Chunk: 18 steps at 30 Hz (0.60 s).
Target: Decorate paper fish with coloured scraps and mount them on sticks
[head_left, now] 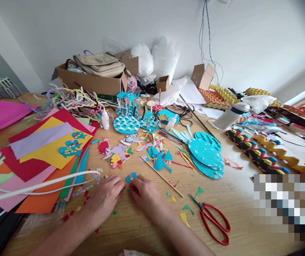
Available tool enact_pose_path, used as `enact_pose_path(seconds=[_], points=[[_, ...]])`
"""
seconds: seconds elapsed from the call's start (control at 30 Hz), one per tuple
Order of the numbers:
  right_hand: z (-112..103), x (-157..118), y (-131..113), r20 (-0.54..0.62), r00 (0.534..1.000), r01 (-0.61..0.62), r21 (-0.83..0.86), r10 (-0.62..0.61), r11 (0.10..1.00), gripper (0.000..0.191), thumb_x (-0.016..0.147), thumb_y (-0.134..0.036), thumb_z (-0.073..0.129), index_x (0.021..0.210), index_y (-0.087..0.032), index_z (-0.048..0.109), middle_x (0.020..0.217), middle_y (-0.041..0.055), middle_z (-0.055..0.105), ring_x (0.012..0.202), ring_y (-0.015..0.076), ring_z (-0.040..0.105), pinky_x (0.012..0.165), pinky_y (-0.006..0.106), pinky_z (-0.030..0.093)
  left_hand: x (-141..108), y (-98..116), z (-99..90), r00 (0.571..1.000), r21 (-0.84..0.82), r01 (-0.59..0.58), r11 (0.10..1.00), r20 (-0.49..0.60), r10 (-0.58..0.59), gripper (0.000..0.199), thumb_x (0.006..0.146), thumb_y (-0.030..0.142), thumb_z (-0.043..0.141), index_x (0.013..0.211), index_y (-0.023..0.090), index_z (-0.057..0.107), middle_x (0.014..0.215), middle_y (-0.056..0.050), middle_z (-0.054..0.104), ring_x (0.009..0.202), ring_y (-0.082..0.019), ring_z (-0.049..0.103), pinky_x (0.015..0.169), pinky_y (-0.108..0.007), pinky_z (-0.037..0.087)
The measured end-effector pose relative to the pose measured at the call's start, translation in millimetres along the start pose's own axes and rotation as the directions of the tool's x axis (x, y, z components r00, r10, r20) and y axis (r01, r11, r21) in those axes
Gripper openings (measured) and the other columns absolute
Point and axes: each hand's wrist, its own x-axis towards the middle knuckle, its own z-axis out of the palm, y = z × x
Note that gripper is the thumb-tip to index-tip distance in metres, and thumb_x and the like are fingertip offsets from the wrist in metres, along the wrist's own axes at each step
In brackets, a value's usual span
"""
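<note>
Three blue fish (73, 143) dotted, on yellow paper (48, 151); fourth fish (131, 177), dotted, by curled left hand (108, 192) and right hand (145, 192); grip unclear.

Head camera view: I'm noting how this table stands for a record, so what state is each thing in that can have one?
Red-handled scissors: lying flat, unheld
Large cardboard box: open, filled
Beige bag: flap down
Nearer white glue bottle: upright
Wooden stick: lying flat
Coloured sheets: overlapping, unevenly spread
Blue spotted fish: cut out, dotted
Left hand: fingers curled
Right hand: curled beside the fish
</note>
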Motion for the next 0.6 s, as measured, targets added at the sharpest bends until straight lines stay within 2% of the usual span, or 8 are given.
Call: enact_pose_path(seconds=[0.17, 0.3, 0.43, 0.6], points=[[10, 2, -5, 0.033, 0.999, 0.026, -0.187, -0.02, 0.982, 0.016, 0.08, -0.014, 0.046, 0.085, -0.02, 0.06, 0.085, 0.0044, 0.062, 0.072, 0.0148, 0.059, 0.06, 0.022, 0.038, -2, -3, 0.3, 0.999, -0.055, 0.035, 0.998, 0.002, -0.035, 0.026, 0.076, 0.003, 0.038, 0.082, 0.02, 0.058, 0.084, -0.003, 0.058, 0.083, -0.018, 0.054, 0.075, -0.029, 0.043], [7, 3, -9, 0.053, 0.997, 0.067, -0.279, -0.054, 0.958, 0.019, 0.081, -0.01, 0.042, 0.085, -0.019, 0.059, 0.086, 0.005, 0.062, 0.066, 0.0147, 0.06, 0.053, 0.022, 0.038, -1, -2, -0.7, 0.999, -0.104, 0.037, 0.994, -0.017, -0.039, 0.025, 0.077, 0.005, 0.038, 0.081, 0.02, 0.058, 0.082, -0.003, 0.058, 0.081, -0.018, 0.054, 0.073, -0.029, 0.043], [1, 6, -14, 0.092, 0.994, 0.088, -0.324, -0.061, 0.942, 0.024, 0.077, -0.005, 0.04, 0.085, -0.017, 0.059, 0.085, 0.0062, 0.062, 0.066, 0.0171, 0.06, 0.052, 0.024, 0.039, -2, -4, 0.8, 0.999, -0.132, 0.028, 0.991, -0.029, -0.032, 0.025, 0.077, 0.005, 0.038, 0.082, 0.018, 0.058, 0.082, -0.005, 0.059, 0.081, -0.019, 0.055, 0.072, -0.029, 0.043], [-2, 10, -13, 0.1, 0.995, 0.048, -0.3, -0.019, 0.953, 0.02, 0.078, -0.008, 0.042, 0.085, -0.015, 0.059, 0.083, 0.0091, 0.063, 0.07, 0.0177, 0.06, 0.057, 0.024, 0.04, -1, -5, -1.2, 0.995, -0.261, 0.048, 0.964, -0.068, -0.068, 0.025, 0.077, 0.008, 0.039, 0.081, 0.02, 0.06, 0.082, -0.003, 0.062, 0.079, -0.018, 0.056, 0.072, -0.029, 0.043]])
